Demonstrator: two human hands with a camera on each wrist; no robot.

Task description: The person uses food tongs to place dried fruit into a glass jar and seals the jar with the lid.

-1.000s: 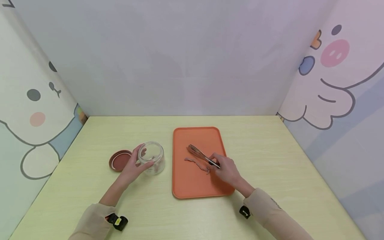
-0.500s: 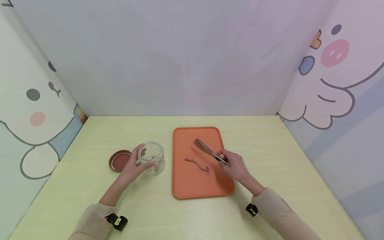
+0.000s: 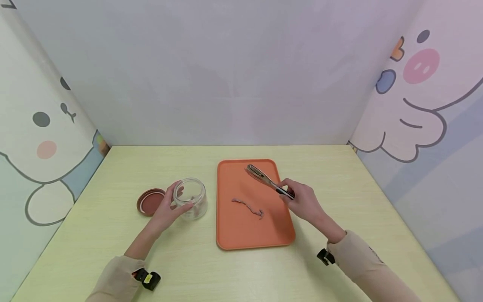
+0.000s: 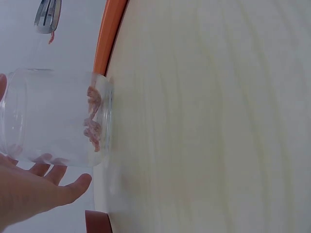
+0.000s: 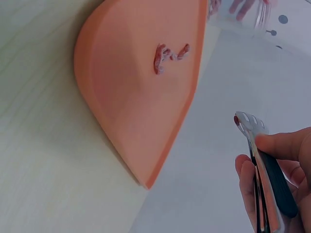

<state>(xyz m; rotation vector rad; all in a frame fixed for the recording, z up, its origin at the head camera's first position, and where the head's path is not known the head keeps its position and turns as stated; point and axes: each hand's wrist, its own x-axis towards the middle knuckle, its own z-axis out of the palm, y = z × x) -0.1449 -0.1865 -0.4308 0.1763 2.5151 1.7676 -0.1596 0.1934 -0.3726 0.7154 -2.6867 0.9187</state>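
One reddish shred is showing at the tongs the right hand is gripping above the tray, apparently mid-transfer and next needing steering to the glass jar the left hand is holding.

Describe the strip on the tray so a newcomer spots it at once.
Start at the orange tray, right of the glass jar. In the head view, near the tray's middle and below the tongs in the right hand, lies a thin, wavy, pinkish strip. Similar pieces sit inside the jar; this one lies on the tray.
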